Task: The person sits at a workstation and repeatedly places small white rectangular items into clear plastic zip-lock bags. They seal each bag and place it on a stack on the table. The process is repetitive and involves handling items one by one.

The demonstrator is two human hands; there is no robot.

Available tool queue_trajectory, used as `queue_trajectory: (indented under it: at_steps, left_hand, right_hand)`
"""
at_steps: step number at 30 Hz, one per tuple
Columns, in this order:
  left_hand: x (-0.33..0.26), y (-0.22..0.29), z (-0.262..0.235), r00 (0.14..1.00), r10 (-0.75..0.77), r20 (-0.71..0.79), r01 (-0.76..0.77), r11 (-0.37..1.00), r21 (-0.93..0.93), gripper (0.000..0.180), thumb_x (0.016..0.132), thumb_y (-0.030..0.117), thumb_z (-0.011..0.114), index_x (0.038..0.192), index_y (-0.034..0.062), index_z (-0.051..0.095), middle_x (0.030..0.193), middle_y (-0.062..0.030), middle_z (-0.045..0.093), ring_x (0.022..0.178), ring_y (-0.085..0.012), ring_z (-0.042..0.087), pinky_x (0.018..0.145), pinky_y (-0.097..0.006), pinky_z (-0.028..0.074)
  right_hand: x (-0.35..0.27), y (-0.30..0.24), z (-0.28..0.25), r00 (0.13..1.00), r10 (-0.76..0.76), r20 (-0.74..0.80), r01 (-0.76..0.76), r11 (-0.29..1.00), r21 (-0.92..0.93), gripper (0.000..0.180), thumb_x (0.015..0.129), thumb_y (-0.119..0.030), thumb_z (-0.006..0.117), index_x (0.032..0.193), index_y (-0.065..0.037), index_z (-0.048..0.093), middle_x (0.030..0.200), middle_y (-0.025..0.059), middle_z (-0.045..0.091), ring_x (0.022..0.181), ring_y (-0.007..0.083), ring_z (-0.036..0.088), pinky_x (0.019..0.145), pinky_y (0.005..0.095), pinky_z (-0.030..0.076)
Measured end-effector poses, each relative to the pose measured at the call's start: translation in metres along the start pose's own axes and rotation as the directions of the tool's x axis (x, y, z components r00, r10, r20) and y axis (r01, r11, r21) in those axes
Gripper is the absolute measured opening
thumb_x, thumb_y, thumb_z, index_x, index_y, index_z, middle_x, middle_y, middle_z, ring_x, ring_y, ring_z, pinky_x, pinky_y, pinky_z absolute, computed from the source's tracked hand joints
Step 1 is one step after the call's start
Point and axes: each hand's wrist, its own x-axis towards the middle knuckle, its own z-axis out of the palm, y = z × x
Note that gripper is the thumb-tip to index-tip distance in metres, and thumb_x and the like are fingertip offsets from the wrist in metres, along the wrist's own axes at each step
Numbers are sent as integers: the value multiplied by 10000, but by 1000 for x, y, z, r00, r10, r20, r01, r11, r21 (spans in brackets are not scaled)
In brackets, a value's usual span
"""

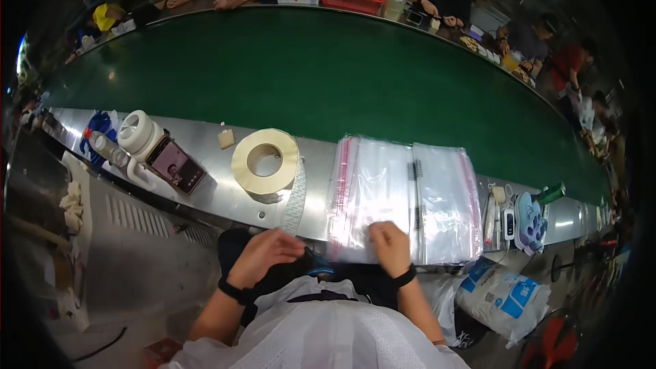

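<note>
A stack of clear zip bags (383,184) with pink seal edges lies in front of me on the steel ledge. My right hand (391,249) is over its near edge, fingers curled in; whatever they may hold is hidden. To the left stands a big roll of cream labels (282,157), its printed strip (294,208) hanging toward me over the ledge's edge. Just below the strip's end is my left hand (270,253), fingers stretched out toward the right and slightly blurred. Nothing shows in it. Both wrists wear black bands.
Left on the ledge are a white jug (137,133), a phone (176,165), a water bottle (109,150) and a small tan block (226,139). Right are a purple-blue clog-shaped item (529,222) and a white packed sack (502,297). Beyond the green belt (307,68) several people work.
</note>
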Motion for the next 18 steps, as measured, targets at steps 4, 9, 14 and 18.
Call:
queue_trajectory:
  at_steps: [4, 9, 14, 18]
  left_hand:
    - [-21, -36, -29, 894, 68, -443, 38, 973, 226, 322, 915, 250, 498, 1106, -7, 528, 1138, -132, 554, 1046, -210, 546, 836, -310, 461]
    - [26, -83, -58, 820, 532, -209, -191, 600, 777, 322, 797, 99, 622, 1085, -30, 557, 1045, -138, 565, 1066, -247, 511, 922, -292, 375]
    - [25, -50, -25, 975, 159, -156, 40, 562, 826, 205, 789, 103, 630, 962, -9, 620, 818, -68, 604, 781, -118, 549, 702, -239, 430]
    - [12, -30, 27, 998, 63, -17, -63, 998, 3, 227, 908, 112, 505, 1099, -7, 539, 971, -33, 599, 844, -107, 576, 744, -251, 473]
  right_hand:
    - [9, 30, -81, 839, 470, -273, -254, 783, 568, 118, 890, -202, 526, 845, -101, 570, 799, -10, 595, 680, 93, 577, 574, 253, 429]
    - [-53, 117, -174, 601, 464, -650, -346, 885, 312, 110, 846, -146, 543, 784, -61, 575, 763, 19, 564, 716, 116, 516, 644, 254, 399]
    - [-82, 93, -153, 535, 150, -831, -455, 880, -135, 103, 844, -100, 540, 867, -2, 564, 922, 91, 513, 756, 166, 501, 661, 260, 410]
    - [-59, -1, -65, 895, 356, -270, -270, 913, 306, 69, 888, -78, 526, 911, -24, 563, 815, 2, 541, 707, 60, 461, 629, 221, 395]
